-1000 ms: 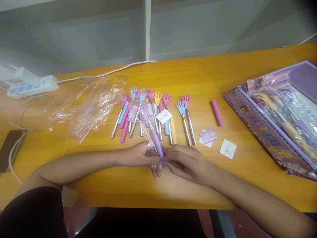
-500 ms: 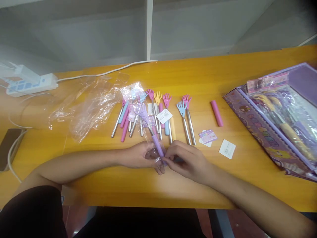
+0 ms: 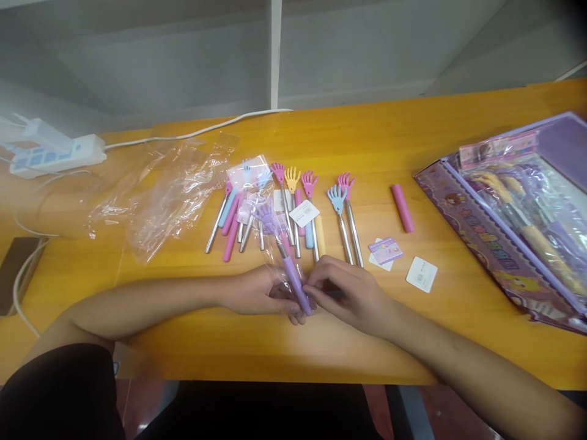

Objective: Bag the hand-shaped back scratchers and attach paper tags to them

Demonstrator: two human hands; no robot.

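Looking at the purple box (image 3: 472, 235), we find big characters on its side, but they are too blurred for us to read; the white tag (image 3: 422, 275) just left of the box carries a barcode and very small print. Well left of the box is the purple back scratcher (image 3: 296, 284) in its clear bag (image 3: 275, 260). Our left hand (image 3: 259, 290) grasps it with curled fingers; our right hand (image 3: 355, 296) pinches the bag beside the handle. Since half a second ago, the handle's lower end has come out from behind our right fingertips.
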